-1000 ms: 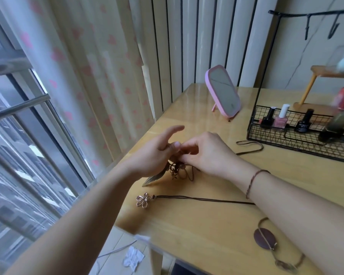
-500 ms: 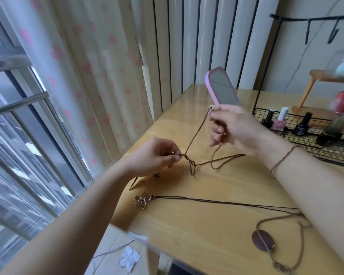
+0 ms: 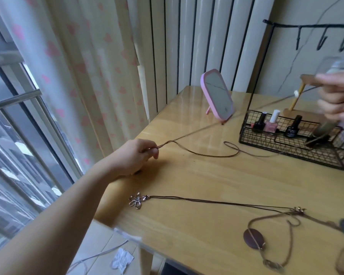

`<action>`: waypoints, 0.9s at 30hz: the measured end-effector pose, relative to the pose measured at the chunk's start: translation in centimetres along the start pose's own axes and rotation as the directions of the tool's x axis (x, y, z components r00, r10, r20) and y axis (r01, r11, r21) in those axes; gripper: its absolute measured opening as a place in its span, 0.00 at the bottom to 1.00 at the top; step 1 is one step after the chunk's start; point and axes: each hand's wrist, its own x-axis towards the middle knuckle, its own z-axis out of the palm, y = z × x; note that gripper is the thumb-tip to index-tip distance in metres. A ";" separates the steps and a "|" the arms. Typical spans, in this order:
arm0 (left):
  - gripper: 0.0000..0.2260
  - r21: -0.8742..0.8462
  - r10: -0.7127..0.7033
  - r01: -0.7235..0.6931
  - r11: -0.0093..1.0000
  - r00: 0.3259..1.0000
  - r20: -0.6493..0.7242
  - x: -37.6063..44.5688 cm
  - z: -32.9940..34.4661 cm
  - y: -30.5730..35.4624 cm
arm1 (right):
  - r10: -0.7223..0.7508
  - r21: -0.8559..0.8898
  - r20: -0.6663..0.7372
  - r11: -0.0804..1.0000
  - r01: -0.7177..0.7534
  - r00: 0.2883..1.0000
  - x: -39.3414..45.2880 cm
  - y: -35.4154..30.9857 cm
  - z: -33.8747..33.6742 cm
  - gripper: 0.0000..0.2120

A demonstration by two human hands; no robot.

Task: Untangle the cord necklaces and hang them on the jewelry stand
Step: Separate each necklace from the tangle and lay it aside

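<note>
My left hand (image 3: pixel 136 154) pinches one end of a brown cord necklace (image 3: pixel 205 154) low over the wooden table (image 3: pixel 207 185). My right hand (image 3: pixel 338 98), blurred at the right edge, grips the same cord and holds it stretched taut up and to the right; a slack loop of it lies on the table. A second necklace with a metal flower pendant (image 3: pixel 136 201) lies straight across the near table. A third with a dark oval pendant (image 3: pixel 253 239) lies at the near right. The black jewelry stand's hook bar (image 3: pixel 310 26) rises at the top right.
A pink table mirror (image 3: pixel 216 96) stands at the back of the table. A black wire basket (image 3: pixel 290 143) holds several nail polish bottles. A small wooden stand (image 3: pixel 297 100) is behind it. Curtain and window fill the left, with the table's edge close to my left arm.
My right hand has pulled the cord far up and to the right, from beside the mirror to the frame's edge, stretching it taut. My left hand kept its pinch and stayed put.
</note>
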 end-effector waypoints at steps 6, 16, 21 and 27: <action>0.08 0.074 -0.013 0.007 0.997 0.997 0.073 0.4 0.3 1.4 | 0.013 -0.322 -0.067 0.946 -0.034 0.998 -1.7 4.3 -1.3 0.23; 0.09 -0.158 0.103 -0.094 0.983 0.993 0.049 0.8 -0.9 5.6 | -0.214 -0.631 0.050 0.750 0.197 0.976 -0.1 5.1 11.7 0.13; 0.05 -0.224 0.208 -0.186 0.957 0.975 0.079 1.0 -1.7 8.8 | -0.078 -0.215 0.274 0.966 0.140 0.959 1.4 3.7 20.3 0.17; 0.09 -0.400 0.158 -0.081 0.913 0.974 0.164 0.6 -2.5 8.5 | -0.005 0.200 0.373 0.977 -0.075 0.928 1.7 3.3 19.6 0.13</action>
